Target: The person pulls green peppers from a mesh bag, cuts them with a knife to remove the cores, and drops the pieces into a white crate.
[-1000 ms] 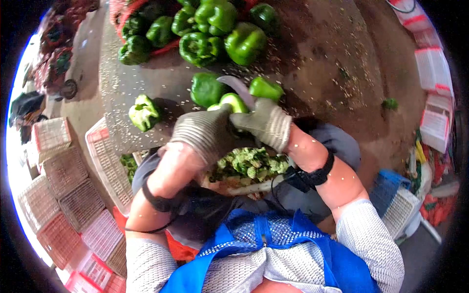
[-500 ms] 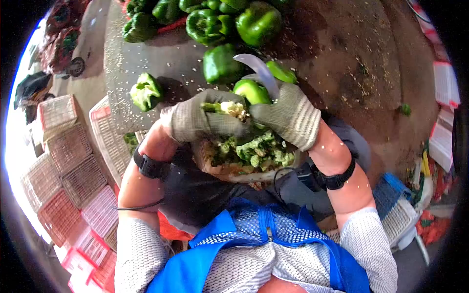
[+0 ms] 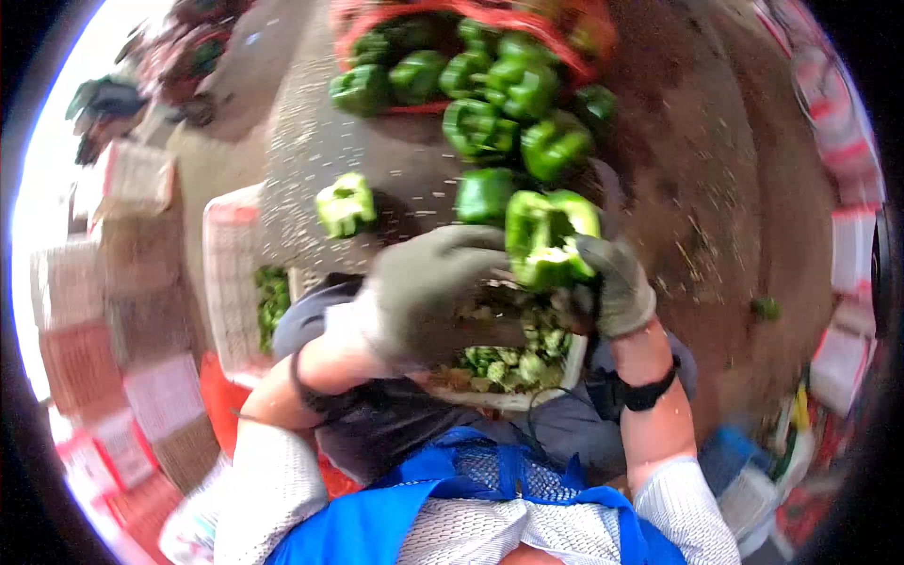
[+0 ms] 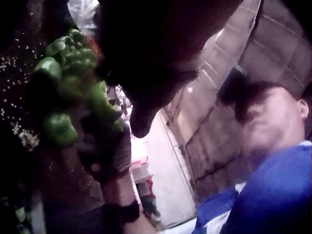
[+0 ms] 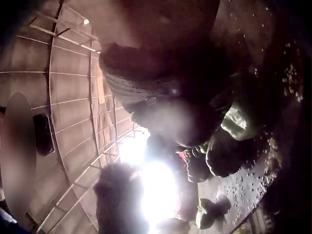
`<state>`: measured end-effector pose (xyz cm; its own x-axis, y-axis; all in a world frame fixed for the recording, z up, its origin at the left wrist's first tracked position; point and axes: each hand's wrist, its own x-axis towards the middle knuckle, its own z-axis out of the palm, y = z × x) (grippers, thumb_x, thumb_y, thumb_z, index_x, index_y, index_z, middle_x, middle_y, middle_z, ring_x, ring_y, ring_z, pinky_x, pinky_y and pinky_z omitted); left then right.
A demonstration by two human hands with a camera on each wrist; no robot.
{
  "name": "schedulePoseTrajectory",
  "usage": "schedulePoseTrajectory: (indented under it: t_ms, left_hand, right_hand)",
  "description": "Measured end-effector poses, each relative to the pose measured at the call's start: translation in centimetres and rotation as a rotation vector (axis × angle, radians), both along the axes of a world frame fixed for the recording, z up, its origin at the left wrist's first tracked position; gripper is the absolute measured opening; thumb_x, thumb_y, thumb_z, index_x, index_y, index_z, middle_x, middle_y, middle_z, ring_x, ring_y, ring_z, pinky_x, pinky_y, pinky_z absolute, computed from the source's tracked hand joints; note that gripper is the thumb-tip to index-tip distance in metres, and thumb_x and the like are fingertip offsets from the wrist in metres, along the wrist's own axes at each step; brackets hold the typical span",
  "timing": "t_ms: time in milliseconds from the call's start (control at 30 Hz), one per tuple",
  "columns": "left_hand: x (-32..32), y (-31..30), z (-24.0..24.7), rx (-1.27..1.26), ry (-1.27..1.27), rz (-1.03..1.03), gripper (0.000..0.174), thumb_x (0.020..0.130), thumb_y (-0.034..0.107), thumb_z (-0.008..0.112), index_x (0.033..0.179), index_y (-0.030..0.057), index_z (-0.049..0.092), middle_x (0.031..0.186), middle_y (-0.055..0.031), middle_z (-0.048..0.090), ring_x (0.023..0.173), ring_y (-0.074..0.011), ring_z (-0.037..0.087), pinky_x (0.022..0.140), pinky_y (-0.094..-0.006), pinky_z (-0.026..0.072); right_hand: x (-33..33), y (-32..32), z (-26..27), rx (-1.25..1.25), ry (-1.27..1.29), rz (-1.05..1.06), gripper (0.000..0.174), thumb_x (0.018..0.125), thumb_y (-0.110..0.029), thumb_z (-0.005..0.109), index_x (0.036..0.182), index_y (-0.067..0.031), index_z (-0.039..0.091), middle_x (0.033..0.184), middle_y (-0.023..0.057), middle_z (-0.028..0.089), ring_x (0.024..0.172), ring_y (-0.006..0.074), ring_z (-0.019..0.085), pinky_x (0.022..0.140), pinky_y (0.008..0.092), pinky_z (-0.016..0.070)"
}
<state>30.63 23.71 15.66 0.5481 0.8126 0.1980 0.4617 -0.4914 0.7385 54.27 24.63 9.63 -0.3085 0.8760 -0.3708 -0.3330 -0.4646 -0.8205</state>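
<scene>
In the head view my gloved right hand (image 3: 617,287) grips a cored green bell pepper (image 3: 554,235), its pale hollow inside turned upward. My gloved left hand (image 3: 428,292) is just left of it, fingers stretched out over a crate (image 3: 572,363) of pepper cores (image 3: 508,365). No core shows in that hand, though its palm is hidden. The curved knife is out of sight. A whole pepper (image 3: 485,196) sits just beyond the hands, and a cut pepper (image 3: 346,204) lies to the left on the seed-strewn table (image 3: 306,169). Both wrist views show the hands dark.
Several whole peppers (image 3: 518,85) spill from a red mesh sack (image 3: 480,11) at the table's far side. A crate (image 3: 231,282) with green pieces stands by my left leg. Stacked crates (image 3: 137,292) line the floor at left, and more crates (image 3: 852,250) stand at far right.
The left hand held a pepper core half a second ago; it now shows none and its fingers have straightened. The right hand has raised the cored pepper. The knife blade, visible before, is hidden.
</scene>
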Motion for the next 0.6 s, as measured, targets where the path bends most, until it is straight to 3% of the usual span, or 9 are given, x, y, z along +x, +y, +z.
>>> schedulePoseTrajectory:
  t_ms: [67,100,167,267,300,367,400,500,600]
  left_hand:
    - [0.7,-0.2,-1.5,0.431,0.188,-0.059,0.045,0.070,0.032,0.073,0.111,0.0161,0.063,0.125,-0.0089,0.060,0.118,-0.0330,0.056,0.097,-0.0477,0.0490]
    - [1.0,-0.6,-1.9,0.507,0.297,-0.105,0.037,0.077,0.030,0.067,0.112,0.0184,0.061,0.128,-0.0056,0.057,0.123,-0.0307,0.052,0.101,-0.0511,0.0452]
    - [0.1,-1.2,-2.3,0.585,0.288,-0.123,0.026,0.080,0.025,0.064,0.104,0.0176,0.060,0.115,-0.0040,0.061,0.125,-0.0288,0.052,0.103,-0.0554,0.0424]
    - [-2.2,-3.6,-0.8,0.617,0.229,-0.055,0.022,0.079,0.022,0.067,0.100,0.0173,0.062,0.104,-0.0022,0.064,0.121,-0.0279,0.057,0.102,-0.0556,0.0443]
    - [-3.4,-5.2,-0.1,0.608,0.179,0.010,0.019,0.080,0.021,0.068,0.098,0.0177,0.063,0.103,-0.0013,0.065,0.118,-0.0280,0.059,0.101,-0.0555,0.0451]
    - [-7.1,-8.6,1.9,0.532,0.271,0.205,0.021,0.081,0.025,0.071,0.100,0.0166,0.064,0.104,-0.0031,0.067,0.113,-0.0274,0.062,0.102,-0.0527,0.0451]
    - [-9.5,-10.2,3.0,0.507,0.351,0.309,0.024,0.081,0.026,0.073,0.101,0.0150,0.064,0.105,-0.0047,0.067,0.111,-0.0280,0.064,0.101,-0.0515,0.0455]
    - [-16.7,-14.4,0.9,0.336,0.185,0.703,0.047,0.078,0.030,0.078,0.113,0.0041,0.062,0.117,-0.0142,0.064,0.116,-0.0330,0.060,0.104,-0.0472,0.0430]
    - [-20.0,-14.4,1.6,0.181,0.544,1.090,0.068,0.076,0.028,0.081,0.131,-0.0019,0.053,0.135,-0.0230,0.054,0.124,-0.0381,0.052,0.107,-0.0424,0.0410]
  right_hand:
    - [-1.1,-0.4,0.1,-0.039,0.113,0.026,0.087,0.080,-0.027,0.064,0.155,-0.0164,0.020,0.129,0.0142,0.057,0.114,0.0266,0.058,0.099,0.0383,0.0481]
    - [-1.4,-0.4,-0.2,-0.037,0.169,0.061,0.087,0.081,-0.026,0.063,0.155,-0.0179,0.018,0.129,0.0150,0.057,0.114,0.0280,0.059,0.098,0.0397,0.0502]
    - [-2.9,-1.3,0.0,-0.024,0.227,0.089,0.088,0.080,-0.026,0.065,0.155,-0.0181,0.019,0.128,0.0151,0.057,0.114,0.0285,0.059,0.095,0.0392,0.0522]
    - [-3.9,-3.8,0.3,-0.003,0.291,0.116,0.078,0.086,-0.042,0.067,0.144,0.0013,0.039,0.129,0.0121,0.059,0.112,0.0232,0.059,0.088,0.0345,0.0530]
    - [-4.8,-4.5,1.3,0.048,0.222,0.092,0.078,0.088,-0.047,0.065,0.144,0.0014,0.039,0.126,0.0131,0.061,0.101,0.0202,0.062,0.080,0.0320,0.0539]
    - [-4.2,-5.0,2.4,0.067,0.353,0.254,0.077,0.092,-0.056,0.058,0.142,0.0004,0.042,0.111,0.0179,0.069,0.056,0.0107,0.059,0.053,0.0254,0.0507]
    - [-4.7,-5.1,2.7,0.146,0.203,0.201,0.077,0.093,-0.057,0.055,0.143,-0.0002,0.040,0.101,0.0212,0.071,0.036,0.0073,0.044,0.039,0.0239,0.0416]
    - [-4.2,-5.3,2.3,0.116,0.239,0.109,0.075,0.094,-0.055,0.056,0.142,0.0001,0.040,0.100,0.0228,0.070,0.034,0.0074,0.043,0.036,0.0239,0.0397]
    - [-3.0,-5.2,2.0,0.119,0.150,0.124,0.074,0.093,-0.054,0.058,0.141,0.0007,0.042,0.101,0.0229,0.070,0.035,0.0073,0.044,0.036,0.0237,0.0400]
